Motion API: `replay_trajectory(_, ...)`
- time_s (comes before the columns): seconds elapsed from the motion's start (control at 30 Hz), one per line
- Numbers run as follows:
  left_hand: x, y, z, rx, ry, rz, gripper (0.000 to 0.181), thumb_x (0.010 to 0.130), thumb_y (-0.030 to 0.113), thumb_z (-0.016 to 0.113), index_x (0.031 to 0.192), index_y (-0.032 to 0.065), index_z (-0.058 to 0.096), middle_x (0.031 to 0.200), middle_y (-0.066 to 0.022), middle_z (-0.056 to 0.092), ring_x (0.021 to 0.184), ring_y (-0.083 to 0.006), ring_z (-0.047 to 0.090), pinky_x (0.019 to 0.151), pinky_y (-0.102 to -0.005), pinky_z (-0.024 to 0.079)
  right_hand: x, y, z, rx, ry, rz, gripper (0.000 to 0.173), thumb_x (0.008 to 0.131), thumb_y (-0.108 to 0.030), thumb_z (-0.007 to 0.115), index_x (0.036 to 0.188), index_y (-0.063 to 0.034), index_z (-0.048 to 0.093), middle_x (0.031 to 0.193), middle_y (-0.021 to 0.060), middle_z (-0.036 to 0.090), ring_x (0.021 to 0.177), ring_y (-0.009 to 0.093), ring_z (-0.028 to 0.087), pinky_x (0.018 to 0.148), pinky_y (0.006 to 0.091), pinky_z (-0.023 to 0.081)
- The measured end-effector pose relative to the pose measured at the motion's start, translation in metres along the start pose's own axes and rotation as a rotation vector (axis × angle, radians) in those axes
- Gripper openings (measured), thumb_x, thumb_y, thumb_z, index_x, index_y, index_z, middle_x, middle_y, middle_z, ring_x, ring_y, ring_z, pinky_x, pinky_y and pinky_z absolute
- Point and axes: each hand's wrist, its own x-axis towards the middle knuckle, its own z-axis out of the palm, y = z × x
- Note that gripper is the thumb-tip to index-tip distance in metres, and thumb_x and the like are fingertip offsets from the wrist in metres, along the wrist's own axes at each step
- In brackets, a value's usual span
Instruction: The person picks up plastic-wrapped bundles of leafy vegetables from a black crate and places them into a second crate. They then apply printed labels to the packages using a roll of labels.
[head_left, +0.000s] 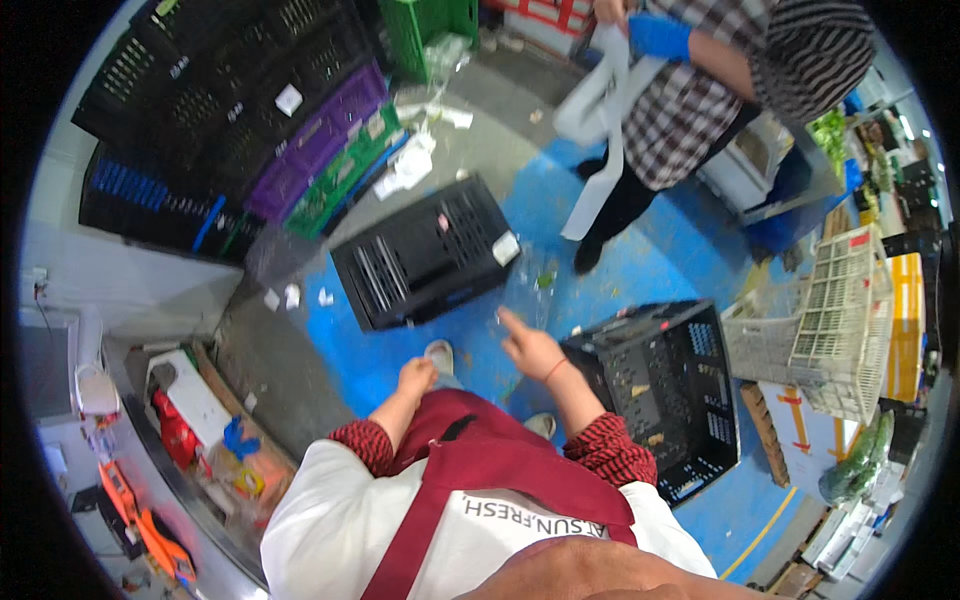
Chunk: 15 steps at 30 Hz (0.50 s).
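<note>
My left hand (417, 376) hangs in front of my apron with its fingers curled in, and nothing shows in it. Over the blue floor, my right hand (534, 352) reaches forward, index finger stretched out and the other fingers partly bent. Just beyond its fingertips is a clear plastic sheet or bag (529, 281); whether they touch is unclear. Ahead of my left hand a black plastic crate (427, 251) sits on the floor, with a white label at one corner. A second black crate (645, 397), tipped on its side, lies right of my right forearm.
Another person (682, 112) at upper right, wearing a blue glove (660, 37), holds long white strips (611, 127). Stacked black crates (225, 82) and a purple crate (322, 142) stand upper left. White mesh baskets (832, 330) are at right, a metal counter (180, 480) at lower left.
</note>
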Motion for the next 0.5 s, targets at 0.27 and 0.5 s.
replay_trajectory(0.27, 0.013, 0.049, -0.117, 0.143, -0.291, 0.007, 0.035, 0.084, 0.019, 0.051, 0.114, 0.0004, 0.050, 0.098, -0.0091, 0.060, 0.083, -0.0176, 0.060, 0.066, -0.0288, 0.049, 0.144, -0.097, -0.039, -0.260, -0.234, -0.140, 0.065, 0.073, -0.020, 0.054, 0.132, -0.0093, 0.029, 0.101, 0.0238, 0.057, 0.093, 0.036, 0.056, 0.082, 0.0413, 0.044)
replay_trajectory(0.5, 0.004, 0.073, -0.151, 0.030, -0.136, 0.136, 0.028, 0.081, 0.015, 0.053, 0.105, 0.0013, 0.055, 0.085, -0.0075, 0.061, 0.067, -0.0132, 0.057, 0.051, -0.0231, 0.044, 0.210, -0.327, -0.251, -0.418, 0.543, -0.408, 0.053, 0.081, -0.023, 0.052, 0.129, -0.0112, 0.032, 0.091, 0.0220, 0.059, 0.080, 0.037, 0.058, 0.069, 0.0438, 0.046)
